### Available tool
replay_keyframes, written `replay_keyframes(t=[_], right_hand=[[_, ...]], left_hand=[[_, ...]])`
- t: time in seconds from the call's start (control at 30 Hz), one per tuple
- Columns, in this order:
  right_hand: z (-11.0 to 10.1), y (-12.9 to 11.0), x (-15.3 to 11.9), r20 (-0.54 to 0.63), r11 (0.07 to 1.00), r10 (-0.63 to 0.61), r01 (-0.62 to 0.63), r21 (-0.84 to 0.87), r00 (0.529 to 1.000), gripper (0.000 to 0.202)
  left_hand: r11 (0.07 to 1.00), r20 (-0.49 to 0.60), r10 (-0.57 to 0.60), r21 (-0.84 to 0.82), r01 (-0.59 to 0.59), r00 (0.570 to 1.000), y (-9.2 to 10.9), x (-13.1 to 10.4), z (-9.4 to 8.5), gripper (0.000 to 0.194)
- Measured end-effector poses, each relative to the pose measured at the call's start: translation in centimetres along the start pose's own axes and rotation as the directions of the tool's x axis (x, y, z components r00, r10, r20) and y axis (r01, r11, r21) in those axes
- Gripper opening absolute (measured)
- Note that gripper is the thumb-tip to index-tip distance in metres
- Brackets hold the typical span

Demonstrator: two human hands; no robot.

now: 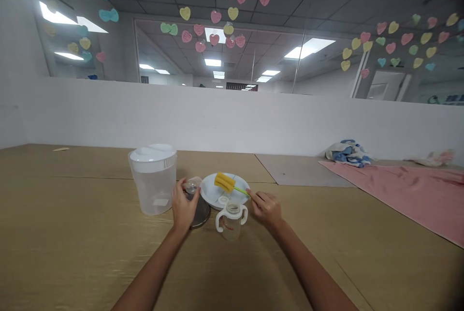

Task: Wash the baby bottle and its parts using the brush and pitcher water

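My right hand (266,207) is closed around the green handle of a bottle brush, whose yellow sponge head (224,182) is over a white plate (207,190). With thumb and fingers, my left hand (184,204) grips a clear dome-shaped cap (193,184). Below it lies a dark round dish (200,214), partly hidden by that hand. Between my hands a clear baby bottle (232,228) stands upright and uncapped, with a white two-handled collar. A small white part (223,200) rests on the near side of the plate.
Left of my hands stands a translucent bucket (154,187) with a white lid. A blue and white cloth (348,153) is bunched at the back right, near a pink cloth (406,190). A low white wall (217,122) runs along the table's far edge.
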State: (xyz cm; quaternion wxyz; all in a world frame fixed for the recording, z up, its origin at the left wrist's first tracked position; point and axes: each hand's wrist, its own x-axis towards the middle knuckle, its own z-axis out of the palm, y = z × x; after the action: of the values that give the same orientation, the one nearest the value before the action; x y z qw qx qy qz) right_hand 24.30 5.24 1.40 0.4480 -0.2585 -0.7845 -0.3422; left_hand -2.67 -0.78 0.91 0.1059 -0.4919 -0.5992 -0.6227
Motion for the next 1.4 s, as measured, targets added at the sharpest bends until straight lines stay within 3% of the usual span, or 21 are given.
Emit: replay_keyframes(t=[0.13,0.27,0.5,0.6,0.73,0.8,0.93,1.0,1.07,1.2,1.3,1.4], right_hand=[[0.2,0.5,-0.3,-0.007,0.996,0.094,-0.094,-0.003,0.996,0.028],[0.3,0.7,-0.4,-0.007,0.994,0.11,-0.11,-0.01,0.994,0.028],[0.7,0.6,-0.7,0.016,0.992,0.126,-0.126,-0.004,0.992,0.027],[0.7,0.6,-0.7,0.043,0.992,0.128,-0.128,0.003,0.991,0.027],[0.6,0.7,-0.6,0.077,0.988,0.153,-0.153,-0.007,0.985,0.029],[0.6,0.8,-0.5,0.076,0.985,0.174,-0.174,-0.005,0.982,0.029],[0.6,0.9,-0.5,0.042,0.972,0.235,-0.236,0.014,0.971,0.03],[0.7,0.9,-0.5,0.03,0.965,0.263,-0.263,0.015,0.964,0.03],[0.6,0.9,-0.4,0.026,0.96,0.279,-0.28,0.016,0.96,0.031],[0.4,0.9,-0.1,0.005,0.949,0.313,-0.313,0.026,0.95,0.031],[0.2,1.0,-0.1,-0.024,0.941,0.335,-0.333,0.062,0.942,0.03],[0.2,0.8,-0.2,-0.024,0.969,0.223,-0.22,0.109,0.974,0.03]], left_hand=[[0.982,0.066,0.051,0.179,-0.062,0.997,-1.2,0.5,-0.3,0.035],[0.96,0.165,0.016,0.275,-0.062,0.986,-1.7,0.3,-0.1,0.036],[0.945,0.405,-0.056,0.317,-0.083,0.912,-2.0,-0.2,0.4,0.044],[0.951,0.422,-0.024,0.29,-0.11,0.906,-1.5,-0.2,0.0,0.043],[0.961,0.387,0.137,0.172,-0.218,0.912,0.4,0.3,0.0,0.039],[0.955,0.441,0.207,0.105,-0.279,0.873,1.8,0.8,0.8,0.033],[0.953,0.671,0.203,0.033,-0.302,0.713,3.8,1.8,4.2,0.024],[0.956,0.713,0.184,0.029,-0.29,0.677,4.3,2.0,6.0,0.018],[0.961,0.725,0.169,0.028,-0.275,0.667,4.5,1.9,7.2,0.015],[0.974,0.673,0.168,0.0,-0.227,0.72,4.5,1.7,7.2,0.013],[0.987,0.578,0.146,-0.027,-0.16,0.803,4.1,1.8,5.6,0.015],[0.996,0.483,0.085,-0.044,-0.073,0.871,3.4,1.7,3.5,0.021]])
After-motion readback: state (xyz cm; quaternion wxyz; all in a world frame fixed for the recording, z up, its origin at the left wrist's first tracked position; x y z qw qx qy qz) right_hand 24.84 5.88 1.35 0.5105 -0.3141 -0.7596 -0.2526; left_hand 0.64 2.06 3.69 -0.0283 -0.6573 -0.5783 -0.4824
